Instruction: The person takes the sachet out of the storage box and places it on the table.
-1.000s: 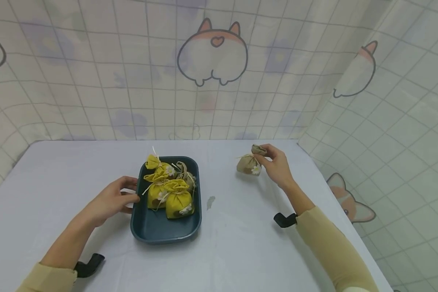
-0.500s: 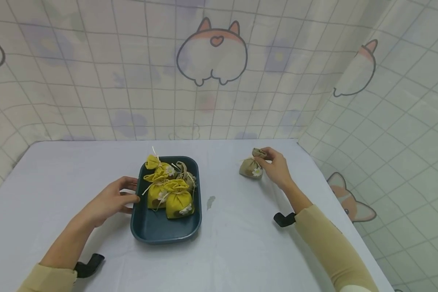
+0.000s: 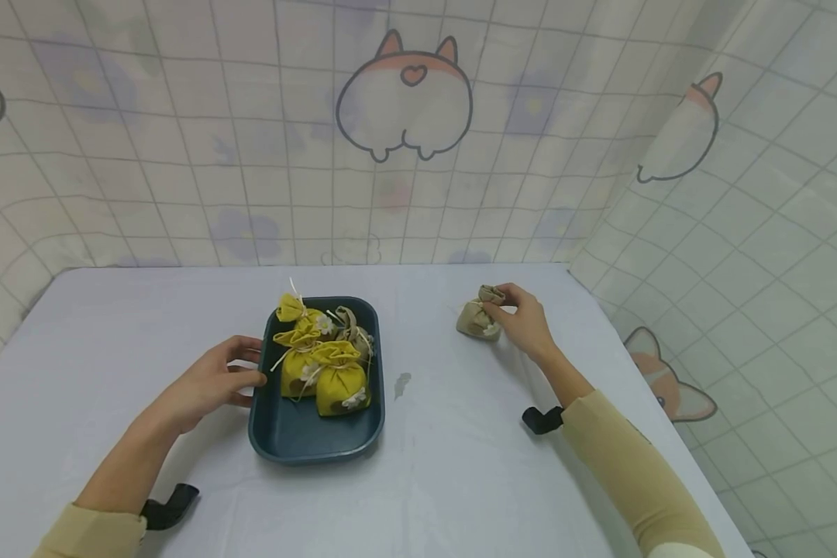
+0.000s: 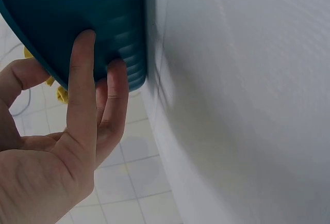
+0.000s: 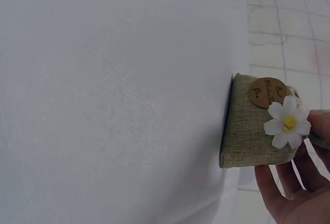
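At the left of the table is a dark teal tray (image 3: 307,442) holding several small drawstring pouches. Most are yellow, like the front yellow pouch (image 3: 343,387); a beige pouch (image 3: 356,341) leans at the tray's right wall. My left hand (image 3: 212,384) holds the tray's left side, the thumb over the rim and other fingers against the outer wall (image 4: 82,43). Farther right, my right hand (image 3: 526,322) pinches the gathered neck of another beige pouch (image 3: 477,322). That pouch bears a white flower (image 5: 287,123) and a round brown tag (image 5: 267,92). Its base appears to rest on the table.
A white cloth (image 3: 446,465) covers the table, with a small grey mark (image 3: 402,385) right of the tray. Behind and to the right hangs a checked curtain (image 3: 286,178) with cartoon animals. A black band piece (image 3: 170,508) sticks out by the left wrist, another (image 3: 542,420) by the right.
My right hand has lowered the beige pouch slightly toward the table, and the pouch has become more upright. My left hand and the tray have stayed in place.
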A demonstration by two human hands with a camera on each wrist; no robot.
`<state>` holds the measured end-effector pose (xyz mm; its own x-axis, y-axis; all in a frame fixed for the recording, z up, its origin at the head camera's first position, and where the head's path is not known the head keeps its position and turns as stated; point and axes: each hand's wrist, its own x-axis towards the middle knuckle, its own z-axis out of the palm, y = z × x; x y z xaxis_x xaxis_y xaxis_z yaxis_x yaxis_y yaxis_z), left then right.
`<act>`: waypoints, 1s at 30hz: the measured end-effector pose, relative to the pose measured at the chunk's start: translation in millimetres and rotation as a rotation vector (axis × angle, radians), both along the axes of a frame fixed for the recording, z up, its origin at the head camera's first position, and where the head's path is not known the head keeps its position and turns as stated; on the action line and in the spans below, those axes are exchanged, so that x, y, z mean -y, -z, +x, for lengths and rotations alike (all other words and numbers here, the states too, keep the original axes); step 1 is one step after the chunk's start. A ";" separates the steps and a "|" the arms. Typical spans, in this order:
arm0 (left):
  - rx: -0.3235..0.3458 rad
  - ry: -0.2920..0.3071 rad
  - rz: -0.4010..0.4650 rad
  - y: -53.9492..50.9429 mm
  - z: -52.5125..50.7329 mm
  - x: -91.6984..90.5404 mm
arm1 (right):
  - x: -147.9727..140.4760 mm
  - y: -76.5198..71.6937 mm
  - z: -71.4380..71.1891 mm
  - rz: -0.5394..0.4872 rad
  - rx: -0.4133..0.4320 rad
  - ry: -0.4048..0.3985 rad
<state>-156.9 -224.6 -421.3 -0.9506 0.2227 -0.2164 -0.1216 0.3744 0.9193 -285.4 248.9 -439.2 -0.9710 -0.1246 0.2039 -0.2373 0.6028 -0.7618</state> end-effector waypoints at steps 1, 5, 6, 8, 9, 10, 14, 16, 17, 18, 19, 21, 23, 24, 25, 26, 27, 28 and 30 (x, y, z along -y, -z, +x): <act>0.001 0.001 0.000 0.2 0.0 0.0 | -0.1 -0.4 0.1 0.002 0.002 0.001; 0.003 0.004 0.004 1.3 -0.1 0.5 | 1.0 -3.6 1.1 -0.007 0.002 0.006; 0.002 0.004 0.003 1.4 -0.2 0.6 | 1.4 -4.7 1.5 -0.013 -0.001 0.004; 0.001 0.005 0.004 1.8 -0.4 0.8 | 2.5 -7.3 2.3 -0.030 -0.009 -0.004; 0.001 0.005 0.004 1.9 -0.5 0.9 | 3.0 -8.9 2.8 -0.036 -0.015 -0.008; 0.000 0.005 0.002 2.0 -0.6 0.9 | 3.4 -10.6 3.0 -0.041 -0.022 -0.013; -0.006 0.005 -0.002 2.0 -0.9 1.1 | 6.2 -18.6 3.8 -0.043 -0.055 -0.024; -0.007 0.004 -0.001 1.7 -0.8 1.2 | 8.2 -22.7 3.9 -0.043 -0.073 -0.032; -0.006 0.004 0.001 1.6 -0.8 1.2 | 9.2 -24.7 4.4 -0.045 -0.081 -0.036; -0.006 0.004 0.003 1.6 -0.8 1.2 | 10.4 -26.8 5.1 -0.047 -0.089 -0.041; -0.005 0.004 0.002 1.7 -0.9 1.2 | 11.4 -28.7 5.7 -0.049 -0.097 -0.046; -0.002 0.002 0.003 1.6 -0.7 0.9 | 13.4 -31.7 6.8 -0.050 -0.118 -0.057; -0.001 0.000 0.002 1.5 -0.5 0.6 | 15.7 -35.0 8.0 -0.048 -0.136 -0.063; 0.000 -0.001 0.001 1.5 -0.4 0.4 | 16.9 -36.3 8.5 -0.045 -0.145 -0.064; 0.001 -0.002 0.001 1.3 -0.2 0.3 | 18.2 -37.8 9.1 -0.043 -0.156 -0.068; 0.002 -0.003 0.002 1.2 -0.1 0.2 | 19.5 -39.0 9.3 -0.040 -0.167 -0.071; 0.001 -0.003 0.003 1.2 0.1 0.2 | 21.0 -40.3 9.7 -0.042 -0.173 -0.075; 0.001 -0.003 0.002 1.3 0.2 0.3 | 22.6 -41.5 10.2 -0.049 -0.175 -0.079; 0.000 -0.002 0.001 1.5 0.4 0.4 | 25.5 -43.5 11.8 -0.067 -0.169 -0.095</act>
